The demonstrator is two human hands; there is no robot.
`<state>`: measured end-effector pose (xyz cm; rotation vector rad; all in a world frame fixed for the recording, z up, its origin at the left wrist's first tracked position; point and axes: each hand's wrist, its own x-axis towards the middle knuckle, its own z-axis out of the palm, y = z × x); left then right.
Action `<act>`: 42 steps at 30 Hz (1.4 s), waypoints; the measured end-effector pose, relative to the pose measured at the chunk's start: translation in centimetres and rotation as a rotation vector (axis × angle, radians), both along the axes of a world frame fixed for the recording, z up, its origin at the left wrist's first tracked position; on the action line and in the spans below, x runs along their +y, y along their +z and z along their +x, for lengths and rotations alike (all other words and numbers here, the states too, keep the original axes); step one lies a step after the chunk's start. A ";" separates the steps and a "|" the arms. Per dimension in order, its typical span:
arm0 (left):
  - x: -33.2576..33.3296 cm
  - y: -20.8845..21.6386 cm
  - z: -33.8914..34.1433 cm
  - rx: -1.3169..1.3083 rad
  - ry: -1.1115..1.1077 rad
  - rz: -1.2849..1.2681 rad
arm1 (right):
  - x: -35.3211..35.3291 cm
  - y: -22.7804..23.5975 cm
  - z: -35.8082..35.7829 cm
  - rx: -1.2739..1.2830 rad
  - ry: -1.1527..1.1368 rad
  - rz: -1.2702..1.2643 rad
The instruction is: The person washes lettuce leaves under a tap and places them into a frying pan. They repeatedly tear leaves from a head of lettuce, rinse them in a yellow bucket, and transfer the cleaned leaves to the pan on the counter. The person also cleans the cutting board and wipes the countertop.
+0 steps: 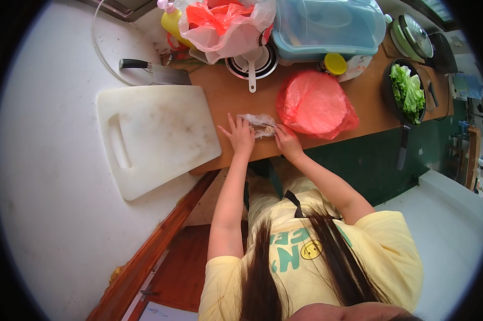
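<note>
A small clear plastic bag (260, 120) with something brownish inside lies crumpled near the front edge of the brown table. At its left end is my left hand (240, 137), thumb and forefinger on the plastic while the outer fingers spread away. My right hand (288, 143) pinches the bag's right end. What exactly the bag contains is too small to make out. Just beyond my right hand sits a round thing wrapped in a red plastic bag (314, 104).
To the left lies a white cutting board (158, 134), with a black-handled knife (136, 63) behind it. Farther back are a white-handled strainer (251, 75), a yellow-lidded jar (335, 63) and a blue lidded box (327, 27). A pan of lettuce (407, 91) stands at the right.
</note>
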<state>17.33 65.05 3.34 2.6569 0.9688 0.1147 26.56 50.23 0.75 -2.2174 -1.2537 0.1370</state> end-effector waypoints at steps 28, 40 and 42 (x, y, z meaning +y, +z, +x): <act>1.5 -2.2 -2.3 -0.822 0.622 -1.525 | 3.2 1.6 0.7 0.279 0.046 -0.144; 2.7 -2.2 -3.3 -1.049 1.155 -1.476 | 3.3 0.9 1.4 0.460 0.069 -0.067; 1.5 -1.6 -2.8 -0.826 0.882 -1.324 | 3.4 -1.1 1.4 0.537 0.054 -0.041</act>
